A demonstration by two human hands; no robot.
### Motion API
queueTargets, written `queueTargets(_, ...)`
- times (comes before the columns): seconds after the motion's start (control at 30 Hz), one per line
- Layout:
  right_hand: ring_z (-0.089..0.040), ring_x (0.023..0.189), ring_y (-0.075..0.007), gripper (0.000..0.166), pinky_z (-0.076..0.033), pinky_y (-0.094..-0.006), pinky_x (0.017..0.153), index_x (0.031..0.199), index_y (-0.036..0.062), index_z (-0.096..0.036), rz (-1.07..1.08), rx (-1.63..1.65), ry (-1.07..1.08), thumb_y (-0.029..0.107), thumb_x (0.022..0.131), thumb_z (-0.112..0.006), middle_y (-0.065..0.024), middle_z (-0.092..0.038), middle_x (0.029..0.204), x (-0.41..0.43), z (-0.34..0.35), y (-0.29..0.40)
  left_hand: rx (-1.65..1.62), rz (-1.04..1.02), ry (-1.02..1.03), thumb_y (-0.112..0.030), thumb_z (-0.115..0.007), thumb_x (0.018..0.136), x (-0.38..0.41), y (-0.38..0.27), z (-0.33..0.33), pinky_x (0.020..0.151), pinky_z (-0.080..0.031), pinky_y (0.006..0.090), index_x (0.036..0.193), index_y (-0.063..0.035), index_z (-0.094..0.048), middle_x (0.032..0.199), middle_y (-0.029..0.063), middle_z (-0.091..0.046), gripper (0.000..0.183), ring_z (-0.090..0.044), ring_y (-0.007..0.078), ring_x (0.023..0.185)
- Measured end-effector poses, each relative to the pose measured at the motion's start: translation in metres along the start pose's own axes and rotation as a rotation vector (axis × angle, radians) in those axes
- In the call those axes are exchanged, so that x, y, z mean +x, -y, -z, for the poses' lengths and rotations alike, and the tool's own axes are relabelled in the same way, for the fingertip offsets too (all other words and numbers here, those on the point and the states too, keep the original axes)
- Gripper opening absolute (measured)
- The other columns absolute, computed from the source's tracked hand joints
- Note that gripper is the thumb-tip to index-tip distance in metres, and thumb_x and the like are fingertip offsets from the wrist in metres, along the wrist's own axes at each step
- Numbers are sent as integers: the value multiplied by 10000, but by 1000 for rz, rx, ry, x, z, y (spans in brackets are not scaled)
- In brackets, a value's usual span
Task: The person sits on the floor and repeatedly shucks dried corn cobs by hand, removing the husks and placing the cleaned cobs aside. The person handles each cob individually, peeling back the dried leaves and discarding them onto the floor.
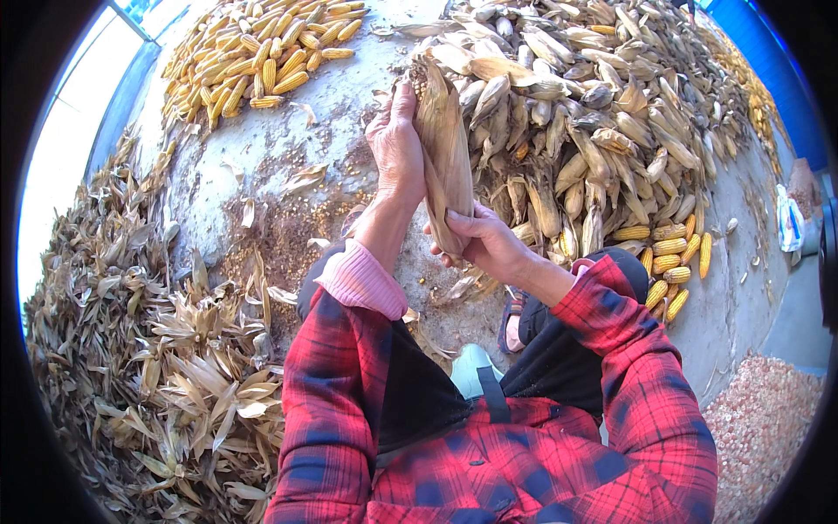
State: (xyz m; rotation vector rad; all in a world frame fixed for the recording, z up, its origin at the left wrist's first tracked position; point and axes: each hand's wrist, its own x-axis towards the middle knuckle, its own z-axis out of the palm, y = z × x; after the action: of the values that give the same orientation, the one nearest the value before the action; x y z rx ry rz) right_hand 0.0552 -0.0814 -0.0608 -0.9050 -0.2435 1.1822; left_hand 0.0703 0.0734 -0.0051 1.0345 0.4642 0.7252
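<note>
Between my two hands is an ear of corn in a dry tan husk [448, 150], held lengthwise above the floor. My left hand [398, 147] grips its far end, thumb laid along the husk, where a few kernels show at the tip. Lower down, my right hand [481, 239] holds the near end with the thumb on top and the fingers underneath. Behind the ear rises a large heap of unhusked corn ears [589, 118]. Most of the ear's kernels are hidden by the husk.
A pile of bare yellow cobs [262, 52] lies at the far left. Stripped husks [157, 367] are heaped along the left side. Several bare cobs [669, 262] lie near my right knee. At the lower right is a spread of small pinkish pieces [759, 432]. A white bag [790, 219] stands at right.
</note>
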Motion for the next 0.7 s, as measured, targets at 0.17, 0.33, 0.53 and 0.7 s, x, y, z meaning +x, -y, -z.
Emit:
queueTargets(0.17,-620,724,-180,382,-495,-301,563,1172,86,-481,-13,126,-56,334,909,-603,-63,-604,943,-5,-12,0,-28,86,-80,-194,-593,933,7,10,7,684,-427,261,995,6,-654,875,25,-642,218,-515,94,737)
queueTargets(0.33,-593,663,-181,358,-454,-283,517,1092,76,-535,-27,212,-145,395,930,-547,-77,-616,893,-3,-22,1,-285,125,-173,-168,-480,986,19,26,15,705,-456,287,931,-21,-617,844,55,-624,208,-546,144,727)
queueTargets(0.53,-598,638,-210,357,-430,-296,486,1025,98,-567,-16,332,-170,432,955,-464,-60,-622,815,6,-31,3,-397,-15,-169,-184,-374,1014,8,21,6,752,-487,316,943,-8,-553,847,122,-633,262,-588,205,769)
queueTargets(0.7,-606,620,-217,351,-412,-306,425,1030,137,-563,5,416,-230,444,961,-408,-51,-614,770,18,-27,9,-322,-25,-37,-183,-385,1013,-5,11,-6,582,-425,279,941,-16,-517,626,25,-490,225,-424,130,539)
